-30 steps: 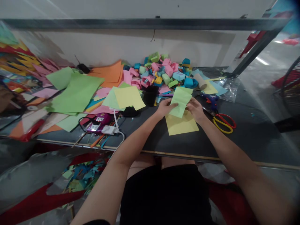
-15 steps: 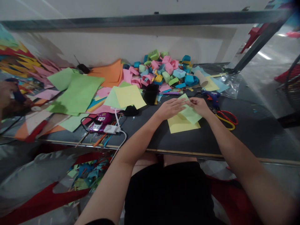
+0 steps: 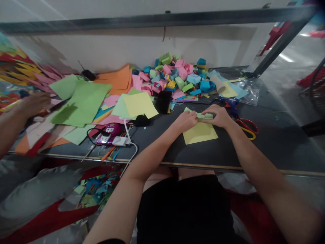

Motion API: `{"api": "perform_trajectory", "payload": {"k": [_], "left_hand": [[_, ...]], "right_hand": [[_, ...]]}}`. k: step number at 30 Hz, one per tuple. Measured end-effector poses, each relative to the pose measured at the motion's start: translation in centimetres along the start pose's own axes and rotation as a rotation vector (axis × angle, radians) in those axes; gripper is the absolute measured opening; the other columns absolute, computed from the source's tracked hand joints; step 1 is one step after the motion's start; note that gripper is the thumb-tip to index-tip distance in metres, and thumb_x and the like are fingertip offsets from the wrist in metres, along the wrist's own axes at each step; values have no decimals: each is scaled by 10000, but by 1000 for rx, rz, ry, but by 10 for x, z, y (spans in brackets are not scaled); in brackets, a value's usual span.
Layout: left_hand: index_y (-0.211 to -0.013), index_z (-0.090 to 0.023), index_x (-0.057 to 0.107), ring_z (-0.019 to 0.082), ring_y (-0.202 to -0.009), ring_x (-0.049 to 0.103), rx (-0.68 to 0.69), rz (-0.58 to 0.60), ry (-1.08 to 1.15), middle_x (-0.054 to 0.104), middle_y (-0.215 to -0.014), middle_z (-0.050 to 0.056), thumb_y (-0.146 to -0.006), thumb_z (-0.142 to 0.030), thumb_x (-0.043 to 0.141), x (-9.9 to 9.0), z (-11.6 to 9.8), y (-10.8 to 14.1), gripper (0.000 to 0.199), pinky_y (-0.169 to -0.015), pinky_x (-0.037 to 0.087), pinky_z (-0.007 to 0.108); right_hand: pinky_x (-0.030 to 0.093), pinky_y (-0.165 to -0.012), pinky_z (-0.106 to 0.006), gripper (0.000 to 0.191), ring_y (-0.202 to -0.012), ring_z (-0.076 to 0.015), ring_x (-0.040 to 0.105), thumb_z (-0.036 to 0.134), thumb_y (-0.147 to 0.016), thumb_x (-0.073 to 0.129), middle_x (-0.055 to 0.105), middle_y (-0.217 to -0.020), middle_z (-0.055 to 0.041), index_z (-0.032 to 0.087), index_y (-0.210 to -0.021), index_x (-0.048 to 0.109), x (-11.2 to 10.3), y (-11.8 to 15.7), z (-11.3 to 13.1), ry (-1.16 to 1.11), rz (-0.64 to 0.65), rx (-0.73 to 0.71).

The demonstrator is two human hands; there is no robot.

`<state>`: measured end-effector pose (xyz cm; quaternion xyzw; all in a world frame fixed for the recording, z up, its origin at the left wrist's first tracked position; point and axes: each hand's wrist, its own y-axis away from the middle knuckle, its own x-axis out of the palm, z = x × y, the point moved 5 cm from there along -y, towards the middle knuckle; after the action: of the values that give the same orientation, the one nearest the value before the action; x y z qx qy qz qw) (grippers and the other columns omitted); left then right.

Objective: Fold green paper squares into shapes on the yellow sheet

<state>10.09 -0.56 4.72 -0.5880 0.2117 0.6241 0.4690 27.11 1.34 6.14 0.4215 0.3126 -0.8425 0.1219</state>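
Note:
Between my two hands a pale green sheet of paper [image 3: 205, 116] is partly folded over, with one corner sticking up past my left fingers. My left hand [image 3: 188, 120] is closed on its left side. At the right, my right hand [image 3: 217, 115] pinches the folded strip between thumb and fingers. Below them a yellow sheet of paper [image 3: 200, 134] lies flat on the dark table [image 3: 274, 145]. Close to my right wrist are scissors with red and yellow handles [image 3: 248, 128] and a blue glue gun [image 3: 230, 103], partly hidden.
A heap of folded paper pieces [image 3: 182, 74] lies at the back, beside a cardboard tube [image 3: 217, 84]. Green sheets [image 3: 86, 100], orange sheets [image 3: 114, 79] and a purple power strip [image 3: 109, 134] with cables cover the left. A co-worker's hand [image 3: 34, 103] is at far left.
The green sheet, earlier spread out over the yellow one, is now folded up into a narrow strip. My left fingers have curled in. The co-worker's hand has moved further into view.

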Motion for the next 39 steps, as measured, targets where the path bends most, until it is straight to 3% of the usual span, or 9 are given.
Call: {"api": "perform_trajectory", "payload": {"k": [4, 10, 14, 18, 22, 28, 39], "left_hand": [[-853, -117, 790, 265, -1013, 679, -69, 22, 74, 744, -865, 148, -980, -191, 599, 4, -1, -2, 241, -854, 490, 374], [-935, -204, 806, 245, -1114, 699, -222, 6, 394, 780, -1021, 99, -1011, -319, 578, 22, 25, 5, 266, -900, 553, 358], [-1004, -229, 817, 255, -1270, 676, -334, -57, 603, 801, -1122, 73, -966, -312, 658, 30, 44, 11, 183, -1044, 546, 393], [-916, -227, 827, 224, -1107, 747, -443, -58, 720, 805, -1160, 62, -979, -298, 637, 34, 52, 12, 212, -992, 560, 350], [-887, -224, 827, 224, -1068, 749, -565, -82, 736, 815, -1105, 54, -952, -267, 673, 35, 55, 11, 173, -978, 552, 338], [-843, -205, 810, 254, -952, 724, -738, -94, 666, 799, -972, 83, -885, -342, 767, 37, 62, 15, 150, -917, 552, 380], [-775, -217, 776, 248, -869, 702, -839, -172, 664, 785, -880, 63, -865, -357, 777, 37, 63, 13, 166, -870, 542, 395]], "right_hand": [[553, -822, -404, 331, -884, -278, 715, 591, -764, 820, 811, -883, -67, 274, -860, 828, 13, 1, 1, 42, 180, -12], [559, -857, -399, 140, -888, -266, 753, 448, -803, 774, 827, -912, -26, 326, -803, 842, 18, 1, -11, -43, 153, 118], [552, -861, -402, 195, -900, -273, 756, 497, -808, 770, 828, -928, -26, 317, -782, 840, 17, 2, -23, -69, 168, 245], [532, -803, -391, 329, -859, -269, 739, 562, -881, 690, 819, -875, -46, 279, -802, 838, 16, 1, -33, -76, 159, 329], [514, -762, -397, 280, -765, -258, 709, 503, -883, 713, 772, -733, -47, 264, -793, 827, 13, 2, -42, -34, 89, 433], [535, -814, -466, 200, -747, -266, 682, 441, -804, 812, 692, -667, -72, 245, -765, 817, 13, 5, -46, 49, 24, 473], [528, -852, -484, 398, -840, -302, 692, 629, -857, 717, 738, -785, -108, 244, -842, 817, 22, 4, -48, 223, -46, 516]]}}
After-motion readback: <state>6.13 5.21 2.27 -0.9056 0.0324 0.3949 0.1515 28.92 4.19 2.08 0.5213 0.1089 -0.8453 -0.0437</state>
